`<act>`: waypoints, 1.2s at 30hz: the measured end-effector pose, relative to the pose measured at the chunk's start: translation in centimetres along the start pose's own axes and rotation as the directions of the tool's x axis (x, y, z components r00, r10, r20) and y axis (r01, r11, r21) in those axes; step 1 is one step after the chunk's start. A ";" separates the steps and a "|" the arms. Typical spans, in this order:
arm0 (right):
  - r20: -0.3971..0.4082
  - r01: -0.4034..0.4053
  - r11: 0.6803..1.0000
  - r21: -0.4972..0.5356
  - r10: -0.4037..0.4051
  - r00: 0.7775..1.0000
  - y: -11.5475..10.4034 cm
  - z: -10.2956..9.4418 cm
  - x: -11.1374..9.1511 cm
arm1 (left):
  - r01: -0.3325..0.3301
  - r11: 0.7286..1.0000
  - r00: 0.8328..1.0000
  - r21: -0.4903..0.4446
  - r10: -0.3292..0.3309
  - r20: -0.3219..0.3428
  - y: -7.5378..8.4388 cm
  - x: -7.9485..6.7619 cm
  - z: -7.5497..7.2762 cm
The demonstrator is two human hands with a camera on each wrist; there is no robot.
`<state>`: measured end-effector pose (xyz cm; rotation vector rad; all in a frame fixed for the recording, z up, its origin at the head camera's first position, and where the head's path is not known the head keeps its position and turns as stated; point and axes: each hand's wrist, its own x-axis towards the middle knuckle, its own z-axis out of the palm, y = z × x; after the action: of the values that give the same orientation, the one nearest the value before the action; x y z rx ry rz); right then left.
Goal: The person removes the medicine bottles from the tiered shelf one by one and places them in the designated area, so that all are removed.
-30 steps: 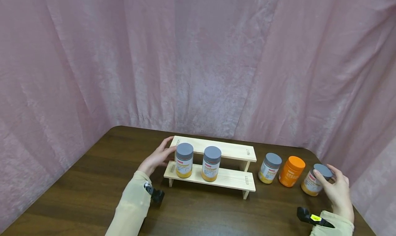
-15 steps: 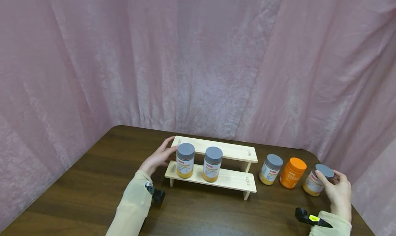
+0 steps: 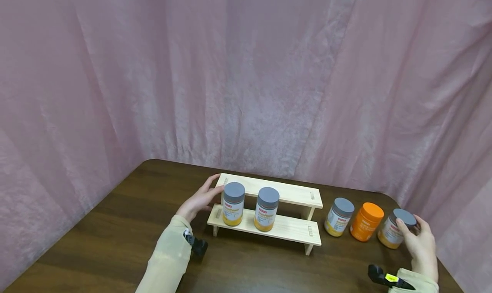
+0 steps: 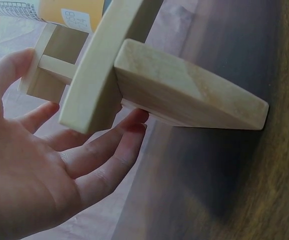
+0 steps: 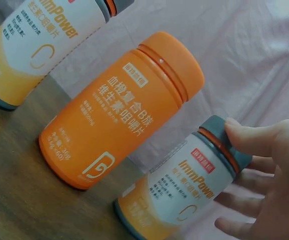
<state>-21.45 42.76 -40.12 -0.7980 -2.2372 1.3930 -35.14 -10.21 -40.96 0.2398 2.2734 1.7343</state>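
Observation:
A two-tier pale wooden shelf rack [image 3: 292, 228] stands on the table. My left hand [image 3: 197, 201] holds its left end. In the left wrist view, the thumb lies on one shelf's end and the other fingers [image 4: 104, 165] reach behind the wood. Two jars with grey lids, the left one [image 3: 233, 207] and its neighbour [image 3: 266, 212], stand upright on the lower tier. At the right, my right hand [image 3: 420, 244] grips a grey-lidded supplement jar [image 5: 177, 187] by its lid, thumb on the near side. The jar stands at the table surface beside an orange jar [image 5: 119, 112].
Another grey-lidded jar [image 3: 338, 218] stands between the rack and the orange jar, forming a row of three with the held one. The dark wooden table [image 3: 115, 224] ends at the back before a pink curtain [image 3: 246, 79].
The head view has tilted a little, so everything sits slightly lower in it. Both hands keep their places on the rack and the jar.

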 end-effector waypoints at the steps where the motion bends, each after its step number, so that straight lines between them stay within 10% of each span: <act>1: -0.003 -0.002 1.000 -0.015 0.002 1.000 -0.1 -0.1 -0.1 | 0.003 1.000 1.000 -0.003 -0.003 -0.001 0.0 0.0 0.0; 11: -0.132 0.098 0.978 -0.184 -0.123 0.984 -4.6 -1.1 -2.1 | 0.004 1.000 1.000 -0.011 -0.004 -0.021 0.0 0.0 0.1; 27: 0.028 0.289 0.951 -0.108 -0.288 0.957 -10.1 2.7 -5.3 | -0.012 1.000 1.000 0.007 0.012 0.003 -0.7 0.0 0.8; 31: 0.117 0.415 0.910 -0.001 -0.412 0.904 -10.3 3.3 -5.4 | -0.020 1.000 1.000 0.007 0.020 -0.016 -0.5 0.1 0.6; 36: 0.221 0.577 0.800 0.166 -0.601 0.768 -10.9 4.6 -5.5 | -0.016 1.000 1.000 -0.001 0.016 -0.024 -0.4 0.3 0.1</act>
<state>-22.78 32.35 -32.42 0.1556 -2.2988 1.3072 -35.34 -10.13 -41.39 0.2384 2.2931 1.7559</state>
